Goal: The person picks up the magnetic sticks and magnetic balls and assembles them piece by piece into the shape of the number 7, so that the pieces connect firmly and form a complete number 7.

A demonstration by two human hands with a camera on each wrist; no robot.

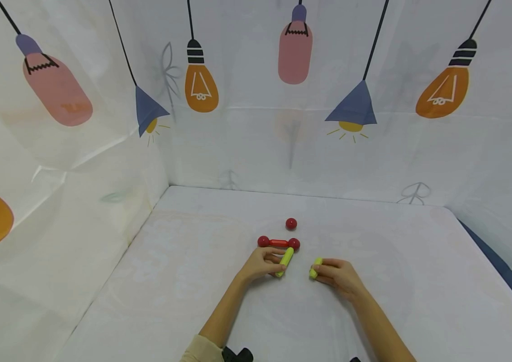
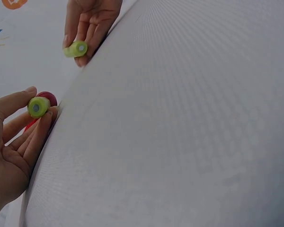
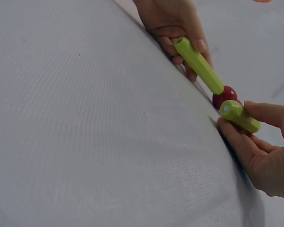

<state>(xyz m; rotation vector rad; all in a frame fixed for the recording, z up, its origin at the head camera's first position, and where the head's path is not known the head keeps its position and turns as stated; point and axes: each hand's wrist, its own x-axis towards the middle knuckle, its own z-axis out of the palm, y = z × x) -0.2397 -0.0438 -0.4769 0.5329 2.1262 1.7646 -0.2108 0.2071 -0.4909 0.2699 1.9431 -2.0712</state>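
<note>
In the head view my left hand [image 1: 261, 265] pinches a yellow-green rod [image 1: 285, 260] between thumb and fingers, its far end by a red ball [image 1: 294, 244]. That ball sits at the right end of a short red rod [image 1: 278, 243], with another red ball [image 1: 263, 241] at the left end. To the right, my right hand [image 1: 341, 278] pinches a second yellow-green rod [image 1: 315, 268], apart from the first. Pale round discs show in the rod ends, as on the left hand's rod [image 2: 37, 108] in the left wrist view.
A loose red ball [image 1: 290, 223] lies behind the joined red pieces. All stand on a white-covered table [image 1: 183, 281]. White sheeting [image 1: 247, 146] printed with lamps rises at the back and sides.
</note>
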